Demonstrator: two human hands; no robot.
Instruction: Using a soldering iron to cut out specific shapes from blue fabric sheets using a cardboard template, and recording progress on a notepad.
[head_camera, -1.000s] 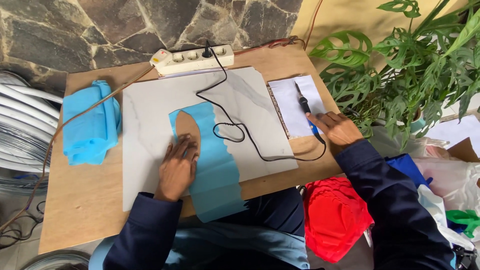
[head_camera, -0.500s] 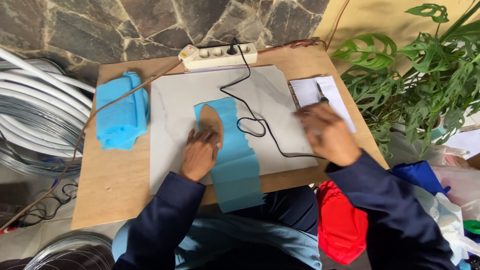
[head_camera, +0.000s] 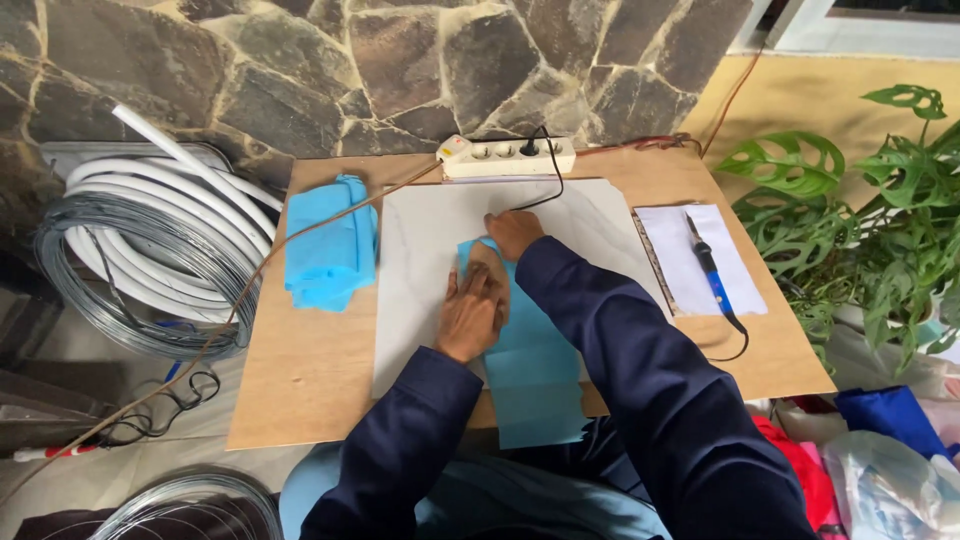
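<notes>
Far left: coils of white hose (head_camera: 160, 215) and grey wire (head_camera: 110, 290) beside the wooden board (head_camera: 300, 390). On the board's left part, a folded stack of blue fabric (head_camera: 330, 245). Centre: a pale marble-look slab (head_camera: 420, 260) with a light blue fabric strip (head_camera: 530, 370) running down it and hanging past the board's near edge. A tan cardboard template (head_camera: 487, 268) lies on the strip's top end. Left hand (head_camera: 470, 315) flat, fingers spread, pressing template and strip down. Right hand (head_camera: 513, 232) at the strip's top edge, fingers curled; whether it grips anything, cannot tell. White power strip (head_camera: 508, 155) at the far edge. Right: blue-handled tool (head_camera: 710, 275) on a white sheet (head_camera: 700, 260), untouched. Green plant (head_camera: 870, 210) far right.
</notes>
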